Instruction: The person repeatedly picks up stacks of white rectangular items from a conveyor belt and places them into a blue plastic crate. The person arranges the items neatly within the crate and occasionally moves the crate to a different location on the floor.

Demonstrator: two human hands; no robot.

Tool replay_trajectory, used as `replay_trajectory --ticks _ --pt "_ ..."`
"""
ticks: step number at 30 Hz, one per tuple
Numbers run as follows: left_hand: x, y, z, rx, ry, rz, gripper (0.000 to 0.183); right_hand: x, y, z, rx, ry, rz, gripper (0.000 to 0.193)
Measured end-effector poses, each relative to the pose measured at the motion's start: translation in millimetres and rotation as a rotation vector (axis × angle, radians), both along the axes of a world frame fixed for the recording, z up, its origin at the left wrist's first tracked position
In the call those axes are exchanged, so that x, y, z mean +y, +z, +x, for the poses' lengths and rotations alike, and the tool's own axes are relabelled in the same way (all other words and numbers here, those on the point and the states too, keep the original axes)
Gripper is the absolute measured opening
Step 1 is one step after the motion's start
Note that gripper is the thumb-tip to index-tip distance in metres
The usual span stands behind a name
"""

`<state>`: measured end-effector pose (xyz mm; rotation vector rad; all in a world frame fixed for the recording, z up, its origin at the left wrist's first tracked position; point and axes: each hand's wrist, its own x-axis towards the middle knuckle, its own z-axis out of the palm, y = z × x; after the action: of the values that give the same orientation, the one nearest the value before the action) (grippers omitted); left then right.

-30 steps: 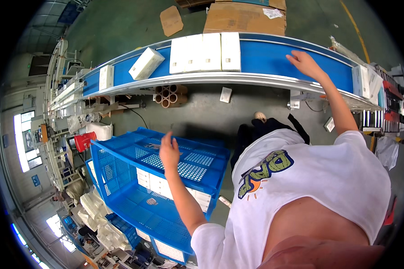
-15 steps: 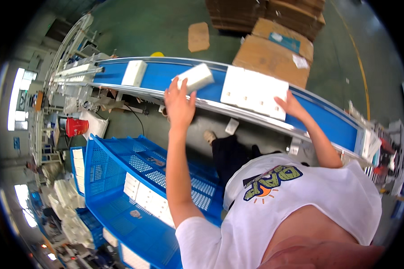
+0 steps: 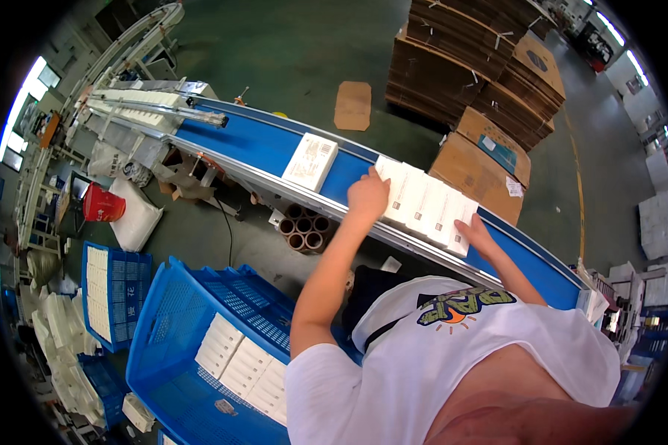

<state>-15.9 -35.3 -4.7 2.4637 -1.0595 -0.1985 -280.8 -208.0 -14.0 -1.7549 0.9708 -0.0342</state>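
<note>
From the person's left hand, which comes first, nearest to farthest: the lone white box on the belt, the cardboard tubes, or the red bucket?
1. Lone white box, on the belt just left of the left hand.
2. Cardboard tubes, under the belt; close to the box's distance.
3. Red bucket, far left on the floor.

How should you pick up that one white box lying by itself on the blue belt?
The lone white box lies flat on the conveyor belt, apart from the row of boxes under the left hand and right hand. Probably best to reach from the near edge and pinch across its two long sides, since the flat top offers nothing to grip.
</note>
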Motion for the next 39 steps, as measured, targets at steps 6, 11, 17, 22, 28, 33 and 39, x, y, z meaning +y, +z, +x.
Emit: replay_trajectory --ticks 6,11,17,22,28,33,39 --pt "58 19 119 -0.171 0.12 0.037 0.055 5 28 18 0.065 -0.029 0.142 0.061" --pt "50 7 106 0.185 0.135 0.096 0.056 -4 10 -1 0.053 -0.069 0.08 0.066" --pt "28 39 7 -0.056 -0.185 -0.026 0.042 -8 19 -11 0.07 -0.068 0.079 0.066" --pt "26 44 21 -0.075 0.04 -0.454 0.033 -12 19 -24 0.044 -0.089 0.128 0.059" --pt "25 16 26 0.014 0.047 -0.033 0.04 2 16 -8 -0.149 -0.043 0.362 0.055" --pt "37 1 43 0.062 0.126 -0.211 0.046 4 6 -9 -0.245 -0.022 0.417 0.052" --pt "22 18 -18 -0.337 0.038 -0.176 0.045 -11 4 -21 -0.237 0.023 0.44 0.051"
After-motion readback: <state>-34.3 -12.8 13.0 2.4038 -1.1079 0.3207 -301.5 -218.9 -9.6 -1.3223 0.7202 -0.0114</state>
